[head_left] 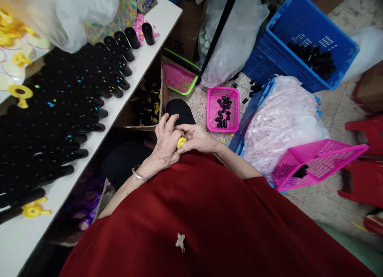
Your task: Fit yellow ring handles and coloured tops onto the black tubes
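Observation:
In front of my red top, my two hands meet around a small yellow plastic ring-shaped piece (181, 142). My right hand (199, 138) is closed, its thumb at the edge of the piece. My left hand (164, 146), with a silver bangle at its wrist, is bent against the piece from the other side, its upper fingers partly raised. The hands hide most of the piece. Rows of black cylinders (98, 111) stand on the white table (118, 113) to my left, with yellow ring pieces (20, 93) on and beside them.
A pink basket (237, 109) with black parts sits on the floor ahead, near a green-rimmed dustpan (187, 91). To the right are blue crates (299, 65), a full plastic bag (284, 125), a tilted pink basket (320, 159) and red stools (365, 181). An open carton (163, 89) stands beside the table.

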A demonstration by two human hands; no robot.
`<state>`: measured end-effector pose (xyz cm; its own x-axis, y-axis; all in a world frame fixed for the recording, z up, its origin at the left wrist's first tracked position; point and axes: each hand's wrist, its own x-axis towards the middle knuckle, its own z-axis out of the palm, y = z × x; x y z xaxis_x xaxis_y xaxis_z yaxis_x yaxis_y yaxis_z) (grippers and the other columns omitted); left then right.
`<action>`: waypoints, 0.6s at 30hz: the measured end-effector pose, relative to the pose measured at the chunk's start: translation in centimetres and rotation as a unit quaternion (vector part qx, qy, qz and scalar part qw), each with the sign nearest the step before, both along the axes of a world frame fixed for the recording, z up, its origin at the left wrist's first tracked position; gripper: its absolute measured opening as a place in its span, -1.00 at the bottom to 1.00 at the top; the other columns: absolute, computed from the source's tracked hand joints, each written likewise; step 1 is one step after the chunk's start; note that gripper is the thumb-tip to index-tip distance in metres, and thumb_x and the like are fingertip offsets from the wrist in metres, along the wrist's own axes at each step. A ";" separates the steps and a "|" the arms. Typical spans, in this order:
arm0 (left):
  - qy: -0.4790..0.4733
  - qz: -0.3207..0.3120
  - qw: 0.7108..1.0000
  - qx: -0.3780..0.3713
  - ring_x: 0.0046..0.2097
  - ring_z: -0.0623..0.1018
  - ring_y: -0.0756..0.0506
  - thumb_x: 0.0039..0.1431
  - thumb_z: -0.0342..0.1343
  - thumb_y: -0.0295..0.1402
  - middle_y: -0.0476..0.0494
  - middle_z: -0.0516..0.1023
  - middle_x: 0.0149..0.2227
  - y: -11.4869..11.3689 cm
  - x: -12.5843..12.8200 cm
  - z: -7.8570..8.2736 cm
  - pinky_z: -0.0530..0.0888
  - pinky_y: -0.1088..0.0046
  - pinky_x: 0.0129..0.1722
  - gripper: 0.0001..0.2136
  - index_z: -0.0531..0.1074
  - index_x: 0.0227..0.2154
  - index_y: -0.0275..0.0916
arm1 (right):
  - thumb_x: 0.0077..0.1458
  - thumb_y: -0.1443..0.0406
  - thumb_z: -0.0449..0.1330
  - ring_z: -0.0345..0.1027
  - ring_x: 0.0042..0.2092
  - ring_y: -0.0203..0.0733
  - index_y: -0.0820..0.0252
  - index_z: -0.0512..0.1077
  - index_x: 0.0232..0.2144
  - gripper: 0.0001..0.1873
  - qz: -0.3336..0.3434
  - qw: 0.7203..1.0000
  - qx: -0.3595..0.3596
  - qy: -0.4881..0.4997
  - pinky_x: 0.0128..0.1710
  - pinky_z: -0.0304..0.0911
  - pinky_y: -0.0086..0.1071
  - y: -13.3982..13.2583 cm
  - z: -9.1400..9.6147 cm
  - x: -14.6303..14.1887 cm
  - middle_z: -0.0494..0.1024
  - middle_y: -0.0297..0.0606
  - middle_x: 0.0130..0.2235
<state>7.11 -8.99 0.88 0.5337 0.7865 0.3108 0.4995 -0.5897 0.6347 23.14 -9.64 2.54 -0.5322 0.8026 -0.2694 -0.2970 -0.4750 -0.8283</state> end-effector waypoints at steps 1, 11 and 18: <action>-0.001 -0.008 1.000 -0.003 0.27 0.05 -0.39 0.08 0.04 0.00 -0.22 0.14 0.23 0.0 0.0 0.0 0.14 -0.03 0.16 -0.65 0.39 -0.35 -0.23 | -0.32 0.36 0.38 0.28 -0.36 -0.40 0.27 0.35 -0.26 -0.52 0.009 1.000 0.002 -0.003 -0.40 0.23 -0.52 0.0 0.0 0.0 0.40 -0.41 -0.37; 0.033 -0.026 0.999 -0.029 0.28 0.02 -0.35 0.11 -0.02 -0.17 -0.19 0.17 0.21 -1.0 0.2 0.1 0.09 -0.05 0.20 -0.78 0.38 -0.37 -0.22 | -0.36 0.26 0.44 0.19 -0.47 -0.45 0.27 0.33 -0.43 -0.56 -0.007 0.998 -0.005 -0.055 -0.53 0.11 -0.55 -0.8 -0.2 0.0 0.34 -0.48 -0.51; 0.026 0.031 0.997 -0.067 0.24 0.12 -0.31 0.03 0.00 -0.28 -0.27 0.30 0.06 -0.7 0.5 -2.1 0.26 0.09 0.15 -0.86 0.33 -0.50 -0.25 | -0.25 0.07 0.36 -0.03 -0.69 -0.52 0.20 0.18 -0.61 -0.54 -0.049 0.998 -0.045 -0.021 -0.69 -0.12 -0.54 -0.8 -2.7 -1.2 0.20 -0.56 -0.72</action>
